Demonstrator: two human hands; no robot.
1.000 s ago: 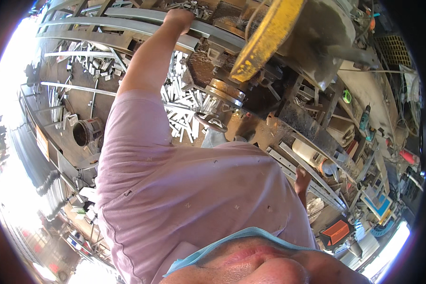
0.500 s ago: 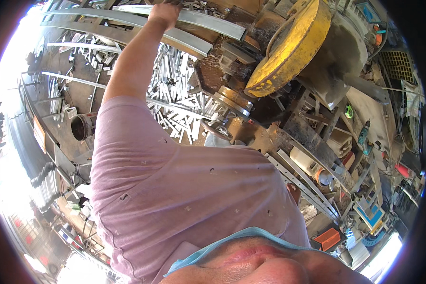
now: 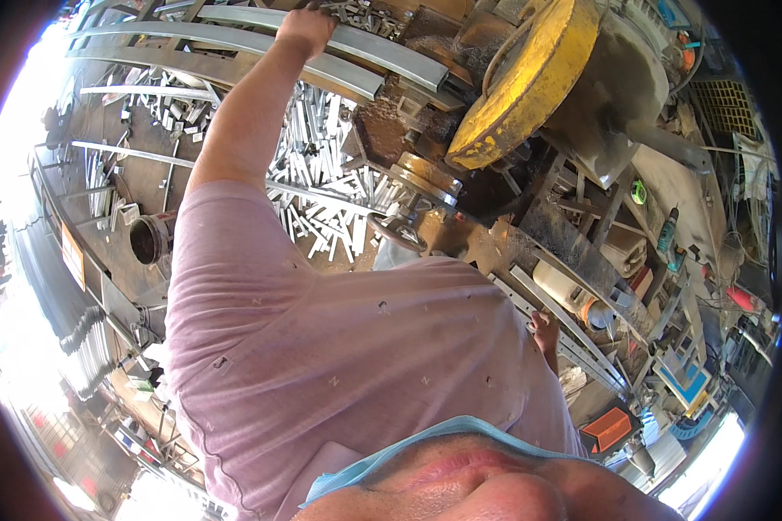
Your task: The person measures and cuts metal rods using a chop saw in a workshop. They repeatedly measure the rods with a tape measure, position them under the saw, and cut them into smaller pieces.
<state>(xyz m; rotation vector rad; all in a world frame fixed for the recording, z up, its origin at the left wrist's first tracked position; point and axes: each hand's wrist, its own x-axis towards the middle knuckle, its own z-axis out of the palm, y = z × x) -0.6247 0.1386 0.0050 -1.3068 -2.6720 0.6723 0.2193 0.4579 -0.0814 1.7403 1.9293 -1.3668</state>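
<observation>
At the far top, my left hand (image 3: 307,29) is closed over a long silvery metal profile (image 3: 387,54), with its fingertips hidden beyond the profile. A second metal profile (image 3: 352,76) lies alongside, nearer to me, under my wrist. Right of their cut ends stands a saw with a worn yellow guard (image 3: 530,91). Low at my right side, my right hand (image 3: 543,331) shows small, its fingers curled in beside a perforated metal rail (image 3: 573,352). I cannot make out what, if anything, is in it.
Many short metal offcuts (image 3: 317,143) lie heaped below the profiles. A handwheel (image 3: 397,233) juts toward me. A dark bucket (image 3: 150,239) stands at left. On the right bench are a green tape measure (image 3: 639,192), a teal power tool (image 3: 667,230) and an orange-and-black box (image 3: 606,431).
My right hand has come out from behind my shirt into view. My left hand stays on the profile, which has shifted slightly. The view has tilted a little.
</observation>
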